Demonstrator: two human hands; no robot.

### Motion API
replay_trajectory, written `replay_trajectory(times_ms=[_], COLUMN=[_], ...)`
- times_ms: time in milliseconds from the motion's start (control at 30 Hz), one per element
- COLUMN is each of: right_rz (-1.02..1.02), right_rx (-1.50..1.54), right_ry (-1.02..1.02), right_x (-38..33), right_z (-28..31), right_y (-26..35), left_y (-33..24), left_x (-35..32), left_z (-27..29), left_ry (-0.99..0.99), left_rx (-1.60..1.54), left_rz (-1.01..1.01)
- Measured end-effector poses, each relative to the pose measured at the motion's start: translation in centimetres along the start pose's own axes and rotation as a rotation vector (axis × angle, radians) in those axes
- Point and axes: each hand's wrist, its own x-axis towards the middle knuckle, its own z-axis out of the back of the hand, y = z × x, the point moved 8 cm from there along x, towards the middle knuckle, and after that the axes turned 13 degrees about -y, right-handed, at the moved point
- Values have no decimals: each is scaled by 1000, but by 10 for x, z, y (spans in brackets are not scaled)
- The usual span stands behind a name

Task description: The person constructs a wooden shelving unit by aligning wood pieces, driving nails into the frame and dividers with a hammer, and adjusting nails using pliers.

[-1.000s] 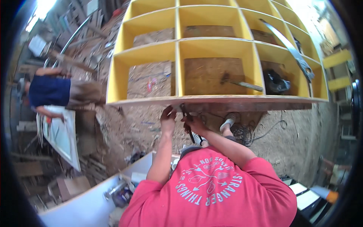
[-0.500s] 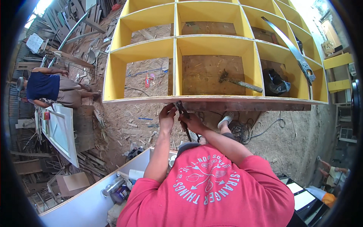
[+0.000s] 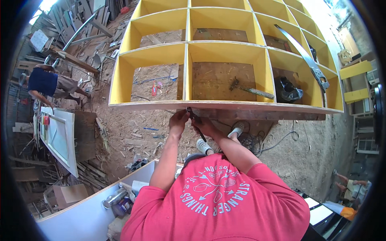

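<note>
A large yellow-painted wooden grid shelf (image 3: 225, 105) lies in front of me, its cells facing up. At its near edge my right hand (image 3: 206, 127) is wrapped round dark pliers (image 3: 195, 118), whose jaws point up toward the wood. Close beside the jaws, my left hand (image 3: 178, 121) is closed in a pinch. Whatever sits between those fingertips is too small to make out. A hammer (image 3: 253, 91) rests in the near middle cell. Across the cell dividers on the right lies a handsaw (image 3: 301, 50), above a black plastic bag (image 3: 290, 91).
On the left a co-worker in a dark blue shirt (image 3: 42, 81) stands by a white framed panel (image 3: 60, 136). A white board (image 3: 86, 205) with cans and bottles on it lies lower left. Wood scraps and a black cable (image 3: 277, 148) litter the dirt floor. Another person (image 3: 358, 188) is far right.
The pliers' handles, spread apart before, are now closer together in my right hand. Both hands stay at the shelf's edge. The co-worker's arm has come down toward the white panel.
</note>
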Motion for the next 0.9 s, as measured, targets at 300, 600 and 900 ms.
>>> replay_trajectory(times_ms=[300, 600, 900], right_rz=[-185, -191, 221], right_rx=[303, 266, -410], right_ry=[21, 18, -124], right_x=[-35, -26, -7], right_z=[-34, -34, 19], right_y=[14, 5, 29], left_y=[6, 10, 3], left_x=[-25, -16, -7], left_z=[11, 17, -1], left_ry=[-17, -64, -23], left_rx=[-144, -150, -4], left_rz=[86, 50, -52])
